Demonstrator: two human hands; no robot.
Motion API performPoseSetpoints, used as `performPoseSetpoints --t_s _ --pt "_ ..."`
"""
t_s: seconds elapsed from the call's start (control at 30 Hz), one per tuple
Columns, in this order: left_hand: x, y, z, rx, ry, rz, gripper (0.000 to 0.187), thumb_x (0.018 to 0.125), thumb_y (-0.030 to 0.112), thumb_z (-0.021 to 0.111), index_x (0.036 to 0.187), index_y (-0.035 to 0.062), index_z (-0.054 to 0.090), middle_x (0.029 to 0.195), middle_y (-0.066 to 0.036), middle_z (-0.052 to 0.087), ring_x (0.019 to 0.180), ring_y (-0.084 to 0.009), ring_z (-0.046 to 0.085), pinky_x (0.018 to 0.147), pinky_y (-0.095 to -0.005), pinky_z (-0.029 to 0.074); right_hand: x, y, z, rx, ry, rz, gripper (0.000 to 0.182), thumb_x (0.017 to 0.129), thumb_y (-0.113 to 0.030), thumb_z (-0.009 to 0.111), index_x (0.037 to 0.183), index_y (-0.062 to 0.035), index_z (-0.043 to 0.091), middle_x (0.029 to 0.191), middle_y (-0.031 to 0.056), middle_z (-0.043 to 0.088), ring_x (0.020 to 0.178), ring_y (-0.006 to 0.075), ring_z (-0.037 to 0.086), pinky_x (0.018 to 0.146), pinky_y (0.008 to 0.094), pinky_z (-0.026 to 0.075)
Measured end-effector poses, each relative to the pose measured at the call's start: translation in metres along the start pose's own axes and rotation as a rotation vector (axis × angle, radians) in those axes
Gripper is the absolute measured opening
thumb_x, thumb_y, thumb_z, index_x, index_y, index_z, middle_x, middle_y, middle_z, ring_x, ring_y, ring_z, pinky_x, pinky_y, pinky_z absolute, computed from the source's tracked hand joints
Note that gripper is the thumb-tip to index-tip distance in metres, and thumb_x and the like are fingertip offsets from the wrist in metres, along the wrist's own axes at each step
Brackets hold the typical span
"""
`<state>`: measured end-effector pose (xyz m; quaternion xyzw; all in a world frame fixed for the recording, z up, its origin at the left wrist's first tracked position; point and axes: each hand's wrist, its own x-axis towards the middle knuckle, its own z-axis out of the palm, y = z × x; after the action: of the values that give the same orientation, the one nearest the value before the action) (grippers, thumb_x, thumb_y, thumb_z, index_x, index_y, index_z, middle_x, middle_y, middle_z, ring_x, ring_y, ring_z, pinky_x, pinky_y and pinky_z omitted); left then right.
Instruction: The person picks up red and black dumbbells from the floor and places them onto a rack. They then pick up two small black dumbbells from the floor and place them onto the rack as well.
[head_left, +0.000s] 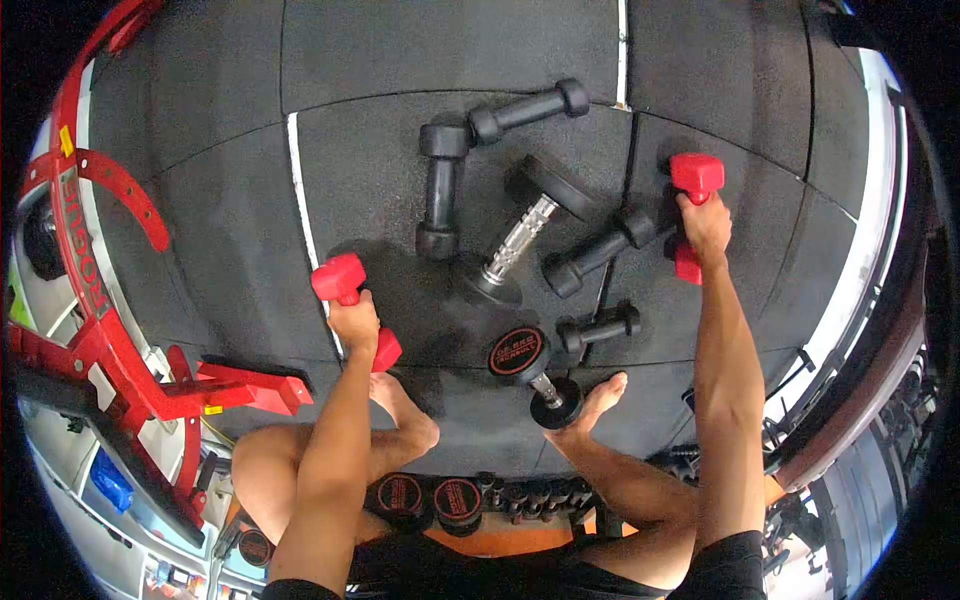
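My left hand (355, 325) is wrapped round the handle of a red dumbbell (338, 278), whose two heads show on either side of the fist. On the right, my right hand (707, 225) grips a second red dumbbell (697, 172), one head beyond the fist and the other beside the wrist. Between the hands lie several black dumbbells (441, 190), a larger one with a chrome handle (520, 238), and a round-headed one with red lettering (519, 352) near my right foot.
Black rubber mats (380, 40) with white lines cover the floor. A red metal rack (130, 350) stands at the left. My bare feet (603, 398) are on the floor. Behind them, at the bottom, is a row of dumbbells (457, 502).
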<state>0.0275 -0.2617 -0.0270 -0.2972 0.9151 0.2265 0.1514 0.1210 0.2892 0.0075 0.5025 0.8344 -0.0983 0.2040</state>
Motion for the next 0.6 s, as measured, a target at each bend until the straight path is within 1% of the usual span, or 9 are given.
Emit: performPoseSetpoints --t_s 0.03,0.1,0.17,0.2,0.23,0.27,0.37,0.47,0.6 --pt "0.005 -0.007 0.006 0.021 0.024 0.030 0.026 0.072 0.017 0.071 0.090 0.0010 0.061 0.069 -0.020 0.067 0.058 -0.0372 0.066 0.060 -0.0465 0.055 -0.004 -0.006 0.000 0.001 0.017 0.037 0.061 0.076 -0.048 0.068 0.115 -0.0025 0.059 0.105 0.0260 0.068 0.099 0.0451 0.065 0.088 0.0511 0.051" --pt "0.008 -0.017 0.010 0.042 0.069 0.126 0.023 0.075 0.012 0.068 0.093 0.0009 0.059 0.065 -0.015 0.064 0.046 -0.0284 0.060 0.044 -0.0403 0.048 -0.007 -0.010 -0.002 -0.045 0.021 0.061 0.064 0.077 -0.049 0.068 0.118 -0.0014 0.055 0.106 0.0265 0.067 0.100 0.0457 0.064 0.089 0.0514 0.051" --pt "0.010 -0.021 0.012 0.067 0.085 0.134 0.023 0.075 0.013 0.069 0.092 0.0007 0.061 0.068 -0.015 0.064 0.054 -0.0307 0.060 0.049 -0.0417 0.047 -0.008 -0.008 -0.006 -0.149 -0.004 0.036 0.066 0.077 -0.048 0.069 0.119 -0.0002 0.053 0.106 0.0266 0.067 0.100 0.0462 0.065 0.089 0.0513 0.051" --pt "0.005 -0.012 0.008 0.083 0.076 0.091 0.024 0.073 0.016 0.071 0.090 0.0006 0.063 0.074 -0.019 0.067 0.068 -0.0375 0.063 0.063 -0.0464 0.049 -0.020 -0.023 -0.026 -0.129 -0.015 0.029 0.061 0.077 -0.043 0.070 0.114 0.0022 0.056 0.110 0.0264 0.065 0.102 0.0451 0.063 0.091 0.0502 0.049" --pt "-0.001 0.002 0.002 0.098 0.068 0.047 0.026 0.071 0.019 0.073 0.087 0.0005 0.065 0.081 -0.022 0.069 0.081 -0.0443 0.066 0.077 -0.0510 0.051 -0.028 -0.032 -0.037 -0.046 0.106 -0.005 0.058 0.076 -0.041 0.071 0.113 0.0017 0.058 0.111 0.0258 0.064 0.104 0.0446 0.062 0.092 0.0498 0.049" --pt "-0.009 0.016 -0.006 0.115 0.128 0.188 0.024 0.071 0.018 0.073 0.084 0.0003 0.065 0.079 -0.022 0.069 0.081 -0.0434 0.066 0.076 -0.0505 0.051 -0.035 -0.039 -0.044 0.038 0.221 -0.044 0.055 0.075 -0.038 0.072 0.111 0.0013 0.059 0.112 0.0253 0.063 0.106 0.0441 0.061 0.093 0.0493 0.048" --pt "-0.008 0.014 -0.005 0.075 0.099 0.183 0.024 0.071 0.018 0.072 0.086 0.0000 0.065 0.079 -0.023 0.069 0.081 -0.0431 0.067 0.074 -0.0499 0.051 -0.072 -0.098 -0.059 0.320 0.530 -0.271 0.043 0.071 -0.023 0.074 0.108 -0.0035 0.064 0.112 0.0196 0.060 0.114 0.0363 0.054 0.099 0.0443 0.043" --pt "-0.010 0.018 -0.006 0.085 0.123 0.173 0.023 0.071 0.017 0.071 0.085 0.0000 0.065 0.077 -0.023 0.068 0.078 -0.0427 0.067 0.072 -0.0493 0.051 -0.087 -0.172 -0.056 0.463 0.315 -0.804 0.039 0.073 -0.013 0.068 0.111 -0.0061 0.064 0.116 0.0162 0.061 0.117 0.0352 0.053 0.102 0.0427 0.041" --pt "-0.009 0.017 -0.004 0.144 0.146 0.157 0.019 0.070 0.015 0.071 0.081 0.0012 0.065 0.072 -0.022 0.067 0.073 -0.0433 0.066 0.068 -0.0501 0.051 -0.077 -0.223 0.003 0.087 0.092 -1.003 0.058 0.074 -0.016 0.072 0.131 -0.0149 0.058 0.144 0.0118 0.047 0.137 0.0352 0.037 0.114 0.0583 0.023"
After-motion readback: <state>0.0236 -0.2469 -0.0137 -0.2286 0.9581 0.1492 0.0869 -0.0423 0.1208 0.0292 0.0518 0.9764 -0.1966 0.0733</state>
